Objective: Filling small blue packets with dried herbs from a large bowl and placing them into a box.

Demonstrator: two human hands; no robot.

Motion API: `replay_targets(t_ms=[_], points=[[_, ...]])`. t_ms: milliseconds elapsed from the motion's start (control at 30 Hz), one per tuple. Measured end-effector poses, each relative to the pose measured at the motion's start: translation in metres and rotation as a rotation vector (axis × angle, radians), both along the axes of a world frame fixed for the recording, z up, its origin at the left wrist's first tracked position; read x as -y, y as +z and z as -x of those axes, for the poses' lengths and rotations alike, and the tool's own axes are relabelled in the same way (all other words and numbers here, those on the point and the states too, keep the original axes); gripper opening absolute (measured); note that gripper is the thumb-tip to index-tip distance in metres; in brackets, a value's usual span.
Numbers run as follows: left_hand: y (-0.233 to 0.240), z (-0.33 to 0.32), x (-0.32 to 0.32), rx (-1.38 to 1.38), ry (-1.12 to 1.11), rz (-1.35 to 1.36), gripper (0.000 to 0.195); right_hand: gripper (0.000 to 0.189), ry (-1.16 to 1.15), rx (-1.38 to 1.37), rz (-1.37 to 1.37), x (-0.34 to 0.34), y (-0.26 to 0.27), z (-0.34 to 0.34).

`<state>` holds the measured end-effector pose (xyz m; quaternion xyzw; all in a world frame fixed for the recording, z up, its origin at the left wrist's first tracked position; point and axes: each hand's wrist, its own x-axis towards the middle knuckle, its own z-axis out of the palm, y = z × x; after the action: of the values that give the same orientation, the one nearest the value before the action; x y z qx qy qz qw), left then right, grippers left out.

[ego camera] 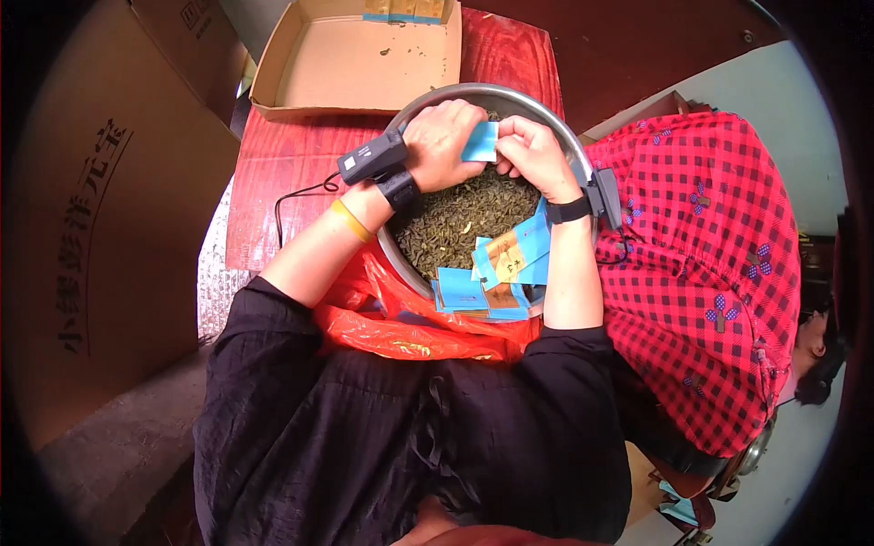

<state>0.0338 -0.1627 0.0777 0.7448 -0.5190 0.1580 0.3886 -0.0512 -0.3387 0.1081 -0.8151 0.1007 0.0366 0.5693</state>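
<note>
A round metal basin point(505, 91) in front of me holds dried, dark green leaves point(457, 222) that look like tea. Over it my left hand point(444, 140) grips a small blue packet point(481, 142), its fingers wrapped around the upper part. My right hand point(536, 150) is at the packet's right edge, fingers bent and thumb against the forefinger; whether it pinches the packet is hard to see. Flat blue and gold packets point(478, 293) lie in a stack at the basin's near rim, and more packets point(512, 252) fan out on the leaves beside my right forearm.
A shallow cardboard tray point(355, 61) with packets and leaf crumbs stands on the red wooden table point(256, 198). Red plastic bag point(382, 334) lies between the basin and me. A large cardboard box point(123, 225) is at left; a person in red checked clothing point(703, 273) is close at right.
</note>
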Motion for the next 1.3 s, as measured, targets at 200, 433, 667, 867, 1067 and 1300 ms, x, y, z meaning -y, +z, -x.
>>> replay_targets(t_ms=[200,433,667,867,1067,1300], points=[[-0.007,0.001,0.0,-0.046,-0.051,-0.067,0.058,0.017,0.171,-0.039,-0.092,-0.001,-0.008,-0.002],[-0.005,0.0,0.001,-0.082,-0.075,-0.049,0.069,0.009,0.124,-0.008,-0.081,0.01,-0.013,-0.006],[-0.007,0.003,0.002,-0.098,-0.126,-0.01,0.053,0.009,0.154,0.027,0.03,0.007,-0.026,-0.006],[-0.008,0.0,-0.002,-0.138,-0.009,0.04,0.052,0.015,0.057,0.03,-0.091,0.012,-0.006,0.0],[-0.005,-0.001,0.004,-0.146,0.067,0.119,0.052,0.024,-0.108,0.037,1.006,0.037,-0.012,0.009],[0.002,0.0,0.0,-0.153,0.151,0.208,0.049,0.016,0.019,-0.051,1.201,0.019,-0.002,0.007]])
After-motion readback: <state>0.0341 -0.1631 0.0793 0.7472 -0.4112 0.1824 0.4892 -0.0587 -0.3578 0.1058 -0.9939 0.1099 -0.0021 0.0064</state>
